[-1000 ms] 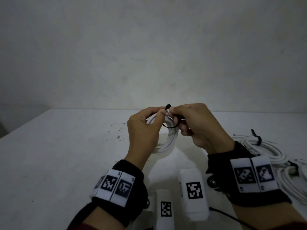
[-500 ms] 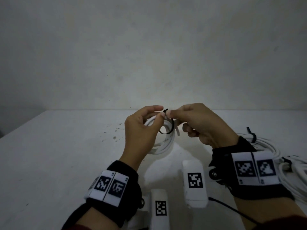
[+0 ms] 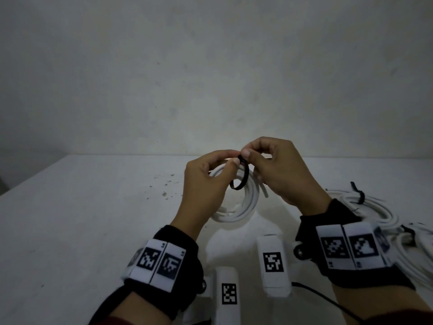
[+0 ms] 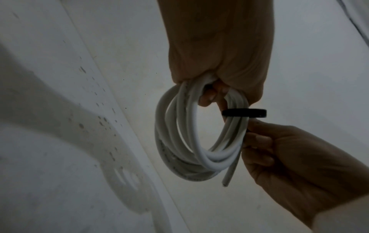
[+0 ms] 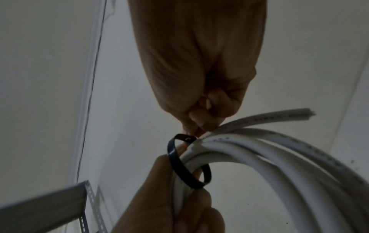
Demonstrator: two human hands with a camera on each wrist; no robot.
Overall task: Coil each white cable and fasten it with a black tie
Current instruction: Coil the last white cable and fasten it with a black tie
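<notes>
A white cable coil [image 3: 237, 208] hangs above the table from my left hand [image 3: 233, 157], which grips its top strands. In the left wrist view, that hand [image 4: 211, 88] holds the coil [image 4: 179, 149]. A black tie [image 3: 243, 178] forms a loose loop around the strands. My right hand [image 3: 249, 152] pinches the tie at its top, right against the left fingertips. The tie [image 5: 179, 164] circles the bundle [image 5: 279, 157] in the right wrist view, below the right hand [image 5: 197, 124]. One cut cable end [image 4: 227, 178] sticks out of the coil.
Coiled white cables [image 3: 375, 212] lie on the white table [image 3: 93, 219] at the right, one with a black tie [image 3: 358, 195] on it. Dark specks [image 3: 166, 184] mark the table left of the hands. A grey wall stands behind. A slotted metal bar [image 5: 49, 201] shows at lower left.
The right hand has shifted its pinch up to the top of the tie loop, and the loop has turned more edge-on. The left hand still holds the coil.
</notes>
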